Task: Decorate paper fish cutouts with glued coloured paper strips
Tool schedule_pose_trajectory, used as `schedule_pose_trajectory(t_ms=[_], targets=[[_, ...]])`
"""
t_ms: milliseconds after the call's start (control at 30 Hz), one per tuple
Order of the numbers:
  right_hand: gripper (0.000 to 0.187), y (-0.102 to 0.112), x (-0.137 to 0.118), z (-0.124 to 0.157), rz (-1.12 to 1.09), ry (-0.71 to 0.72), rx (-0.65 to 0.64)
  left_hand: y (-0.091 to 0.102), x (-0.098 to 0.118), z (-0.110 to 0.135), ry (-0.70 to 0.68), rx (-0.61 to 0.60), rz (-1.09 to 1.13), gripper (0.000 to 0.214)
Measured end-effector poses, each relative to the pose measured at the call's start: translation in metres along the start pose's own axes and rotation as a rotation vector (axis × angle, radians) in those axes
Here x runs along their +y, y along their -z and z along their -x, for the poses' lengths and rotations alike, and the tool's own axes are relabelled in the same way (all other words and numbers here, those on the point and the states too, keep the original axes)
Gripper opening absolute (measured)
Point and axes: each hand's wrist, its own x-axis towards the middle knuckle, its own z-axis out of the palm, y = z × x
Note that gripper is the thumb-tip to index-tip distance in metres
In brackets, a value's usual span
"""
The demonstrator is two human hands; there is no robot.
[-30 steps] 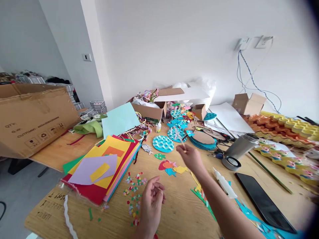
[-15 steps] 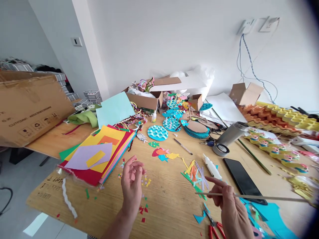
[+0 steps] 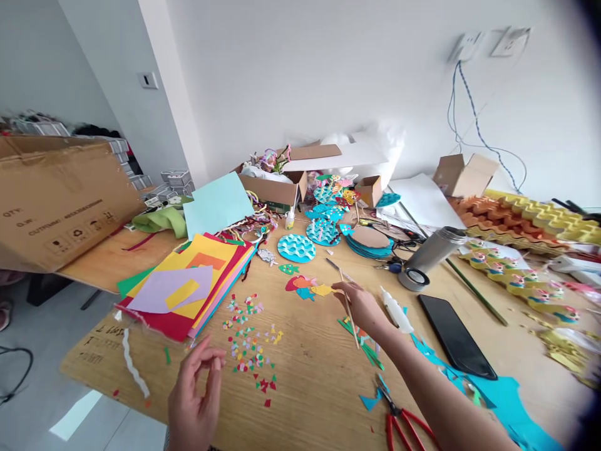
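Note:
My right hand point(image 3: 362, 305) reaches forward over the wooden table point(image 3: 319, 388) and is closed on a thin wooden stick point(image 3: 350, 311). Its fingertips are next to the yellow end of a group of paper fish point(image 3: 306, 287). My left hand point(image 3: 195, 401) hovers over the table's near edge, left of a scatter of small coloured paper bits point(image 3: 248, 352). Its fingers are loosely curled and apart, with nothing visible in them.
A stack of coloured paper sheets point(image 3: 188, 285) lies left. Blue wave discs point(image 3: 296, 248), a glue bottle point(image 3: 397, 311), a steel flask point(image 3: 431, 255), a black phone point(image 3: 456, 336) and red-handled scissors point(image 3: 404, 423) lie around. A big cardboard box point(image 3: 61, 200) stands far left.
My right hand swung from the near right forward to the paper fish, turning the stick from level to near upright. My left hand dropped back and left towards the table's near edge.

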Motion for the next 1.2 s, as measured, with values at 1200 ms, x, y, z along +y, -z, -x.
schedule_pose_trajectory(t_ms=[1200], targets=[[0.036, -0.020, 0.007, -0.048, 0.105, 0.173, -0.129, 0.002, -0.021, 0.013, -0.097, -0.061, -0.296, 0.031]])
